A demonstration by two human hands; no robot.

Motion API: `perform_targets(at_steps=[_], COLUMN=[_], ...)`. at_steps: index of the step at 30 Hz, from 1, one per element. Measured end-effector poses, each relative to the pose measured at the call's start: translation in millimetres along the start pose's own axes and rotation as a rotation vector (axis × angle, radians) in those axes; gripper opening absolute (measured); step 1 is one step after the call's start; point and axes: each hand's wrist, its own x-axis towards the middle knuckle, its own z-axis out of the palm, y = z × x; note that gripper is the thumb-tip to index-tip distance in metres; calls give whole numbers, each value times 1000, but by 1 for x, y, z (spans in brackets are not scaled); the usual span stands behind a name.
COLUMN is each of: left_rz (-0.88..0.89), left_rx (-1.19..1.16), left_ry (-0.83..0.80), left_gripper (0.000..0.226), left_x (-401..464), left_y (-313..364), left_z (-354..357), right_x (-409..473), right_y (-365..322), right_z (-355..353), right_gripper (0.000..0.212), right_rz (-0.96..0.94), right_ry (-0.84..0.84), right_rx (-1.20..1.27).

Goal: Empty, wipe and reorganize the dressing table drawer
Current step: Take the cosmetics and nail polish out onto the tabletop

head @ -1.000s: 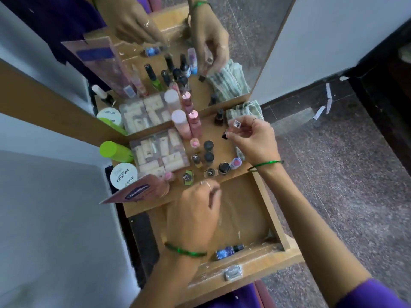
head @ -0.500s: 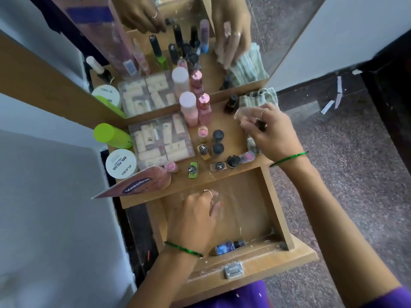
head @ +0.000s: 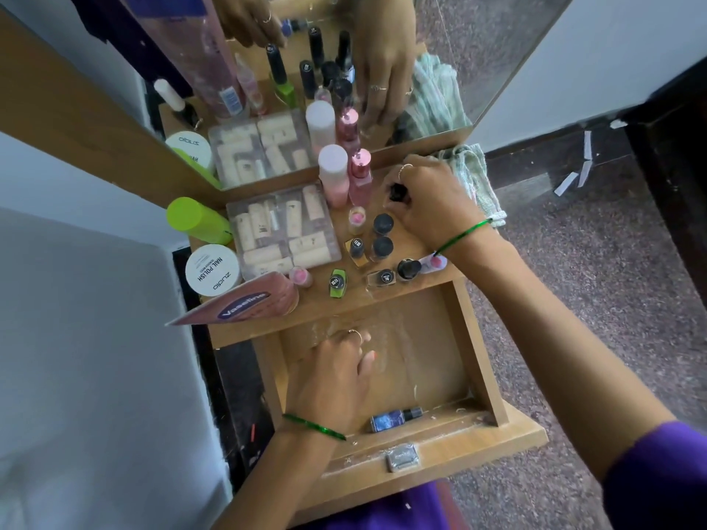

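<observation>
A: Listing the head view: what have I got in the drawer [head: 478, 338]?
B: Left hand [head: 329, 380] flat, fingers spread on its floor; one blue bottle [head: 394, 418] at the front wall.
A: On top?
B: Right hand [head: 432, 208] pinching a black-capped bottle [head: 398, 193], cloth [head: 474, 174] just behind.

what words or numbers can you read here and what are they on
"Vaseline": pink tube at the tabletop's front left.
"NAIL POLISH" and "zudio": white round lid.
"70": cap of a clear bottle.
Other bottle caps and the drawer's metal tag: too blurred to read.
</observation>
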Motion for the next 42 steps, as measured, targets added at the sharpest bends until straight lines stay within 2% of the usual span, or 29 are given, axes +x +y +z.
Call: perform_targets(at_steps=[7, 13, 16, 19, 22, 28, 34, 42], left_rz=[7, 5, -7, -45, -67, 71, 48, -33], left_rx=[36, 45, 64, 52, 30, 122, 215, 325], left_ry=[4, -42, -154, -303, -448, -600, -556, -595], left_gripper=[26, 28, 33, 35, 37, 33, 27, 39], left_x=[-2, -1, -2, -1, -3, -12, -13, -7], left_y=[-10, -13, -19, -32, -39, -30, -17, -5], left_z=[1, 6, 11, 27, 56, 116, 128, 132], right_x=[-1, -4, -16, -44, -89, -174, -216, -218], right_y=[1, -4, -5, -2, 8, 35, 47, 32], right_z=[4, -6, -22, -43, -56, -42, -29, -21], right_gripper=[19, 34, 42, 29, 27, 22, 19, 17], right_rz=[11, 6, 40, 86, 160, 289, 441, 437], right_ry=[-22, -25, 54, 196, 303, 275, 296, 339], right_rx=[-3, 8, 51, 180, 261, 266, 343, 391])
